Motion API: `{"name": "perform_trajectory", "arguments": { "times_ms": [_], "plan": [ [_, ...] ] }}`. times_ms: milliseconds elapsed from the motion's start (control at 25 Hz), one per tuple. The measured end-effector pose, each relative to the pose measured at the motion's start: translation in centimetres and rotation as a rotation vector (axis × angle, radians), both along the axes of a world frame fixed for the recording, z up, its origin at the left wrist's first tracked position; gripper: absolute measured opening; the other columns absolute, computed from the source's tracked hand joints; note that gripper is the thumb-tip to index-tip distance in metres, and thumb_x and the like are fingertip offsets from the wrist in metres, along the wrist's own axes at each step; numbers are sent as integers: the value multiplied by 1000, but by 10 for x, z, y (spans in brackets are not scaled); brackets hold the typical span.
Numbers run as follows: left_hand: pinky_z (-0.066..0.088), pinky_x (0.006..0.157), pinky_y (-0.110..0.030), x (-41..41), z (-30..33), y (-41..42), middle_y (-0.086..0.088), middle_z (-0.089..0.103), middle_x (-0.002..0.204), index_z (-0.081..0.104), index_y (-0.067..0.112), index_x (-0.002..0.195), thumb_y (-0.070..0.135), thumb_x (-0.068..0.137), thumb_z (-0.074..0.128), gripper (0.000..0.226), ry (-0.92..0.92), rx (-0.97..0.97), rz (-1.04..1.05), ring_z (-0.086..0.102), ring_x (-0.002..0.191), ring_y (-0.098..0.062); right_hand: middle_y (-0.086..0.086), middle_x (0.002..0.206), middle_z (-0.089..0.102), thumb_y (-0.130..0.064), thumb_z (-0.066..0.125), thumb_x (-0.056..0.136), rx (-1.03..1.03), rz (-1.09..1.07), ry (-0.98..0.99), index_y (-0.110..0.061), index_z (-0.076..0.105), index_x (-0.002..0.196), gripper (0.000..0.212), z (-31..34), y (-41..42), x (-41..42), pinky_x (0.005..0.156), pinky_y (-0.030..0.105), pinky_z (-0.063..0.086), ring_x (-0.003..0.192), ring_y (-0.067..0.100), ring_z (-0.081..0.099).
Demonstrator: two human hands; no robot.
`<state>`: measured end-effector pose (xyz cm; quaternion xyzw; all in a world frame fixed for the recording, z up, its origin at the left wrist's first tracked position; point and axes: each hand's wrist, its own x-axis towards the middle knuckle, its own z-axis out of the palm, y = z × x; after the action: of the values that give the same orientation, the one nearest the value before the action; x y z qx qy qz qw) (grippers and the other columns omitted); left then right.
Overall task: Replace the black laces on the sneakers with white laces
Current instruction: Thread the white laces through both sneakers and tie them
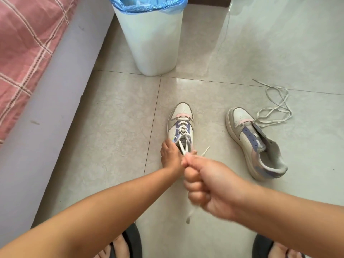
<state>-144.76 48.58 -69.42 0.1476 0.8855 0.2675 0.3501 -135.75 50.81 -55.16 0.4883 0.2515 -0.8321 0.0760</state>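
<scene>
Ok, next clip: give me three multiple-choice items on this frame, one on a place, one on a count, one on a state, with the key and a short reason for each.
1. Where does the loose white lace lie?
A. In the bin
B. On the floor beside the unlaced sneaker
C. On the bed

2. How many sneakers are on the floor?
A. One
B. Two
C. Three

3. What is the right hand doing?
A. Resting flat on the floor
B. Hanging idle
C. Gripping a white lace end

Key:
1 B: the lace is coiled on the tile floor right next to the unlaced sneaker.
2 B: only the laced sneaker and the unlaced one show.
3 C: the right hand is fisted round the lace coming off the laced sneaker, while the left hand is at that shoe's collar.
</scene>
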Motion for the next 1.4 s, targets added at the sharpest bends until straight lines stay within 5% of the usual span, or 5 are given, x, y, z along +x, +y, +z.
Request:
{"name": "perform_trajectory", "arguments": {
  "times_ms": [520, 720, 920, 1200, 1400],
  "plan": [
    [24, 107, -30, -13, 1, 8, -15, 29, 140, 26, 2, 135, 47, 79, 68, 83, 16, -26, -52, 28, 132, -29, -2, 46, 41, -31, 35, 101, 158, 418, 36, -13, 53, 77, 35, 17, -18, 17, 38, 17, 34, 38, 11, 33],
    [34, 102, -34, -36, 6, -12, -12, 39, 127, 43, 9, 125, 32, 83, 61, 51, 35, -11, -250, 37, 124, -29, 10, 107, 64, -25, 43, 97, 1142, 1000, -287, -9, 58, 114, 28, -70, 59, 6, 75, 28, 39, 96, 25, 58],
    [45, 83, -38, -54, 8, -3, -13, 43, 121, 40, 8, 126, 20, 87, 51, 42, 311, -44, -513, 53, 105, -34, 16, 110, 63, -31, 44, 94, 1340, 1051, -214, -9, 41, 124, 38, -105, 73, -40, 78, 38, 45, 100, 34, 58],
    [45, 82, -38, -55, -6, -7, -12, 43, 124, 30, 13, 142, 20, 92, 48, 54, 285, 3, -527, 54, 105, -34, 16, 116, 62, -29, 41, 98, 1475, 1029, -177, -13, 27, 140, 47, -126, 65, -42, 80, 40, 47, 102, 36, 60],
    [37, 35, -25, -62, -7, -9, -6, 54, 79, 57, 17, 102, 27, 80, 50, 26, 785, 208, -678, 59, 62, -24, 6, 100, 56, -25, 52, 91, 1758, 1083, -49, -24, 44, 132, 43, -132, 74, -35, 63, 34, 43, 91, 28, 57]
  ]
}}
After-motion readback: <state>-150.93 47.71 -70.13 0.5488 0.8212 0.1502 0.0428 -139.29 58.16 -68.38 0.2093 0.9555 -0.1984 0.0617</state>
